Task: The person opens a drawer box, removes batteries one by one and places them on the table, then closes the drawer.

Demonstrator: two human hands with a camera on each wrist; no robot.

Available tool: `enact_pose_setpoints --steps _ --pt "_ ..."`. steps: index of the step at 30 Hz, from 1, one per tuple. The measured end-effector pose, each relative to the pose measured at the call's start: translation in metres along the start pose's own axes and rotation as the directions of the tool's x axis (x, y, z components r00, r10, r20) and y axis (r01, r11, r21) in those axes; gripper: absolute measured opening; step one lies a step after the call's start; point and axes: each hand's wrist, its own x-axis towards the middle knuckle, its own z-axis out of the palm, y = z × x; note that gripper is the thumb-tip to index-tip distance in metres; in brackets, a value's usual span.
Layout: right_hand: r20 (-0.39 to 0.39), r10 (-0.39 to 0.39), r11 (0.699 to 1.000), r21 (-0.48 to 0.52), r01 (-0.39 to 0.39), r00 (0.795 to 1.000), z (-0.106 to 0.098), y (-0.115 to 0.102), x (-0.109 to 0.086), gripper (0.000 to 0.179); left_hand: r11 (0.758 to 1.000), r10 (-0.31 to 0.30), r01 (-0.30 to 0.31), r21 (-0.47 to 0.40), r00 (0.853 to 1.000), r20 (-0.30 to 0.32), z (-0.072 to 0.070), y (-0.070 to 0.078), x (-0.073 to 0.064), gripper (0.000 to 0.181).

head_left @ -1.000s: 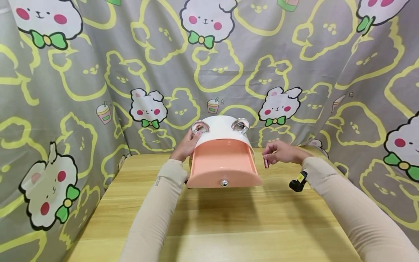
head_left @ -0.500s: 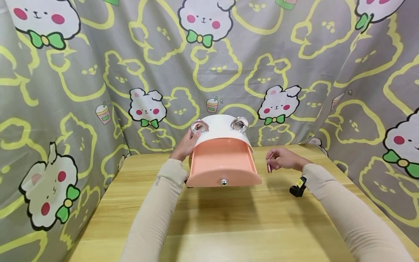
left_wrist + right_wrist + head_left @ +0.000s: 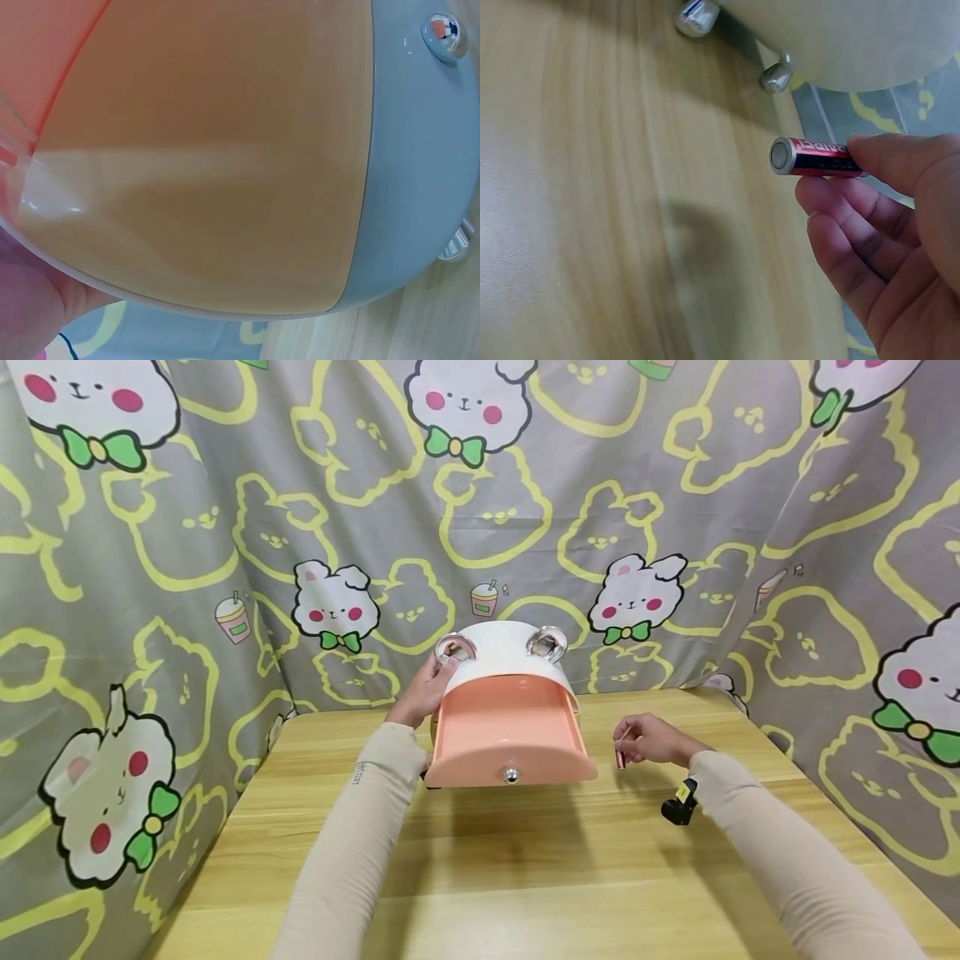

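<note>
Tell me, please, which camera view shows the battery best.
The right wrist view: the battery appears large, its flat end and printing visible. The head view shows it small; the left wrist view, not at all.

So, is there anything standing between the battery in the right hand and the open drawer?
No separate object is visible between the battery, held by the right hand, and the drawer; only the drawer's own right side wall lies between them.

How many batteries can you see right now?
1: a battery, pinched in the right hand, held to the right of the drawer box in the head view. Others could be hidden behind that box.
</note>
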Motion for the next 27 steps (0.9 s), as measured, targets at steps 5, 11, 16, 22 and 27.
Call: enact_pose_setpoints --steps 5,11,16,22,27 --pt "-0.011 0.006 1.000 -0.025 -0.006 1.000 0.003 0.009 -0.002 0.008 1.000 -0.005 0.005 0.003 1.000 -0.002 0.000 0.000 0.000 0.054" --pt "-0.014 -0.020 0.998 -0.054 0.019 1.000 0.009 0.018 -0.005 0.007 1.000 0.004 -0.004 -0.005 1.000 0.005 -0.001 0.000 -0.001 0.053" --pt "-0.013 -0.034 0.998 -0.059 0.033 0.999 0.011 0.023 -0.007 0.007 1.000 0.014 -0.014 -0.001 1.000 0.002 -0.001 0.001 -0.001 0.053" --pt "0.001 -0.051 0.995 -0.086 0.051 0.999 0.015 0.027 -0.012 0.008 1.000 0.011 -0.011 -0.010 1.000 -0.004 -0.001 0.001 -0.001 0.053" --pt "-0.011 -0.034 0.991 -0.127 0.032 0.999 0.018 0.033 -0.013 0.007 1.000 0.022 -0.022 -0.003 1.000 -0.006 0.001 0.000 -0.001 0.053"
